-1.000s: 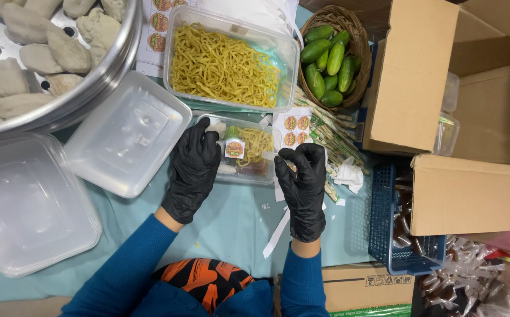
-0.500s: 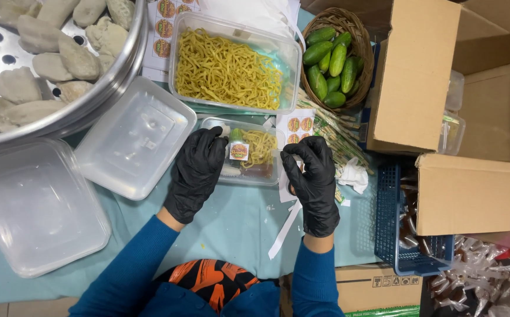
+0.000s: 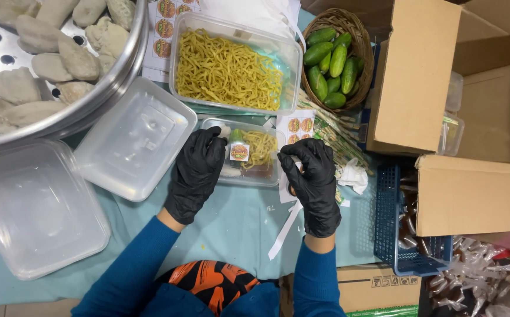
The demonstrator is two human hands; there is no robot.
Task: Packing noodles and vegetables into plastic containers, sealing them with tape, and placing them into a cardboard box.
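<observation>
Two black-gloved hands work at a small clear lidded container (image 3: 245, 159) in the middle of the tabletop (image 3: 231, 223), which has a pale teal cover. Left hand (image 3: 195, 173) lies flat on the container's left end, fingers together, pressing down on the lid. Right hand (image 3: 312, 179) is at the container's right end, fingers curled, tips at the lid edge; can't tell if it pinches anything. Container sits between both hands, noodles and a green bit visible inside, round sticker (image 3: 240, 152) on top of the lid, just right of the left hand's fingertips.

Sticker sheet (image 3: 299, 125) lies under and beyond the right hand, white backing strip (image 3: 283, 232) trailing toward the near edge. Big tub of yellow noodles (image 3: 231, 64) sits at the far edge, directly beyond the small container. Wicker basket of cucumbers (image 3: 332, 58) to its right. Steel steamer tray with pale dumplings (image 3: 38, 64) at the far left corner. Two empty clear containers (image 3: 132, 138) (image 3: 29, 208) left of the left hand. Cardboard boxes (image 3: 413, 76) and a blue crate (image 3: 396, 235) at the right edge.
</observation>
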